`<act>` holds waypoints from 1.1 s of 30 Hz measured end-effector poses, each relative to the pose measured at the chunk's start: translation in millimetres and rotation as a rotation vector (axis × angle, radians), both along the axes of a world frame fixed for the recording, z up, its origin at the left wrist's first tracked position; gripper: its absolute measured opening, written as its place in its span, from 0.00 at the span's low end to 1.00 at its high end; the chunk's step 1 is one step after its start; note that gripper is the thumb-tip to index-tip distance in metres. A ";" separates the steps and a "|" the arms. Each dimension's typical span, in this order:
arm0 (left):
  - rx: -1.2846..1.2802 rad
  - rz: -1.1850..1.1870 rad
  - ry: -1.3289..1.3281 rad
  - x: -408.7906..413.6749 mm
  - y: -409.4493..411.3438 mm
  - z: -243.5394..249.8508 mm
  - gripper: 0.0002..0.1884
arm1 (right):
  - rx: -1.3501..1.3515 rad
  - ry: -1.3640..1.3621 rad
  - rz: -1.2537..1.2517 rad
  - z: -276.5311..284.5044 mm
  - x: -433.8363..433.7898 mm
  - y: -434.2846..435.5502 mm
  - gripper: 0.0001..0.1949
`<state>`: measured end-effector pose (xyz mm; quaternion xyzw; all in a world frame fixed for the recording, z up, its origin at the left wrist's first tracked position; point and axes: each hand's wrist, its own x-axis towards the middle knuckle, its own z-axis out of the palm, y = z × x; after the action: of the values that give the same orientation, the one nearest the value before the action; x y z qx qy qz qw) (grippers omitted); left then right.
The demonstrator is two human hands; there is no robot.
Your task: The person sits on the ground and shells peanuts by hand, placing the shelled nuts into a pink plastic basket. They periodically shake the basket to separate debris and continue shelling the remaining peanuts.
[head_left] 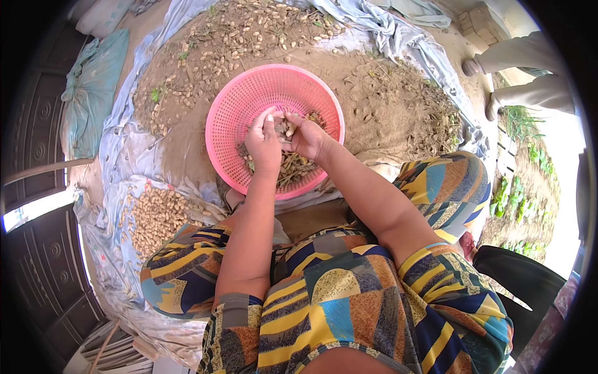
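Observation:
A pink plastic colander basket (pixel 222 103) stands before me on dirt-covered sheeting. Over its middle, my left hand (pixel 262 142) and my right hand (pixel 309 139) meet, cupped around a few unshelled peanuts (pixel 290 130). The peanuts show against the fingers of my right hand; my left thumb points up beside them, and part of the left fingers is hidden. Beneath both hands, dry leaves and stems (pixel 299 170) lie in the basket.
Unshelled peanuts (pixel 229 39) are scattered on soil beyond the basket. A peanut heap (pixel 156 217) lies on sheeting at left, near a tied green sack (pixel 96 93). Plant debris (pixel 430 117) covers the right side. A person's legs (pixel 528 70) stand at upper right; another person's dark trouser leg (pixel 518 271) is at lower right.

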<state>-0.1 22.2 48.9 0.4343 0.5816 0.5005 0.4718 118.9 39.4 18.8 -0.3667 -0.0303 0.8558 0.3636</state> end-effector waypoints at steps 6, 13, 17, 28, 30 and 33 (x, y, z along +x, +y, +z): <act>-0.462 -0.115 -0.338 -19.5 0.0 -6.5 0.18 | 0.139 0.062 0.128 3.7 0.6 -2.3 0.14; -0.411 -0.170 -0.009 -21.9 -1.7 -29.1 0.15 | 0.131 -0.114 0.270 8.7 1.5 -1.1 0.15; -0.176 -0.074 0.205 -32.2 -3.1 -59.8 0.05 | 0.171 -0.214 0.333 9.2 -2.2 -2.8 0.16; -0.081 -0.082 0.696 -52.7 1.0 -45.3 0.23 | 0.064 -0.389 -0.073 15.3 7.2 9.9 0.12; -0.504 -0.074 -0.230 -32.8 0.6 -29.6 0.26 | 0.203 -0.421 -0.069 11.9 -4.2 11.2 0.11; -0.564 -0.047 -0.962 -11.5 -6.1 -16.9 0.27 | 0.476 -0.530 0.039 22.0 -19.0 5.7 0.11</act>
<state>-11.6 16.0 32.1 0.0265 0.4025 0.4566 0.7930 99.9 45.0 40.8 -0.4804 -0.3291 0.7067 0.4018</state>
